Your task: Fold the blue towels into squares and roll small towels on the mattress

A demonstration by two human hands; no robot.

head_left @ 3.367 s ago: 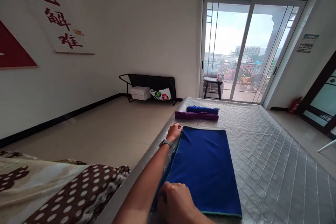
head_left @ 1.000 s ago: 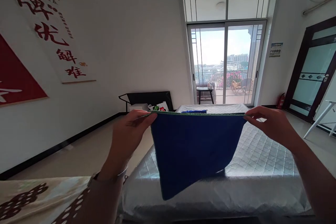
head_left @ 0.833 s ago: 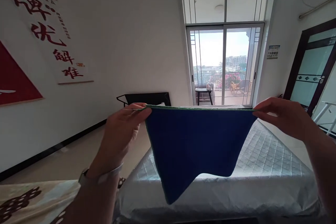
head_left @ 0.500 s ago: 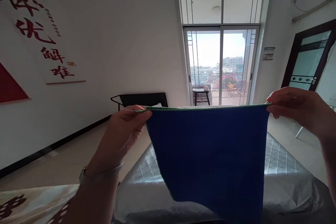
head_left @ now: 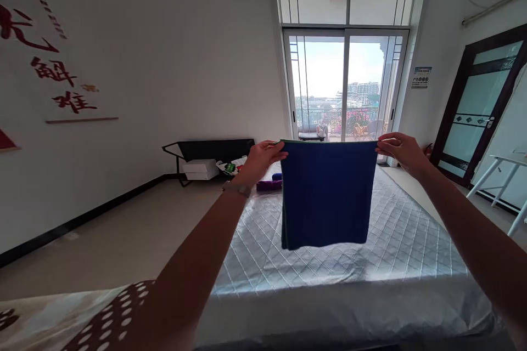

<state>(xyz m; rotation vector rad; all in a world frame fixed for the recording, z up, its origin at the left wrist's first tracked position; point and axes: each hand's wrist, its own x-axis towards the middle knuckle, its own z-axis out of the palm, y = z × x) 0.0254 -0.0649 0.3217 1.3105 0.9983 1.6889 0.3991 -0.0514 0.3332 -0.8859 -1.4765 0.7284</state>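
Note:
A dark blue towel (head_left: 327, 194) with a green edge hangs in front of me, its top edge drawn straight between my two hands. My left hand (head_left: 265, 160) pinches the top left corner, and a band circles that wrist. At the top right corner, the fingers of my right hand (head_left: 399, 151) are closed on the cloth. The towel's lower edge hangs above a bed with a silvery quilted cover (head_left: 411, 230), in front of it from my view. Behind my left hand, a purple rolled or folded cloth (head_left: 268, 185) lies on the bed beside a small blue one (head_left: 276, 176).
A black-framed stand (head_left: 216, 149) by the left wall has a white box (head_left: 200, 169) and bags near it. Patterned bedding (head_left: 82, 312) lies at lower left. Beyond the bed are sliding glass doors (head_left: 343, 82); a white table (head_left: 504, 170) and dark-framed door (head_left: 473, 115) stand right.
Both hands have moved away from me, over the bed, with the towel stretched between them. The towel's lower edge now shows fully. My view has tilted down and shifted slightly right.

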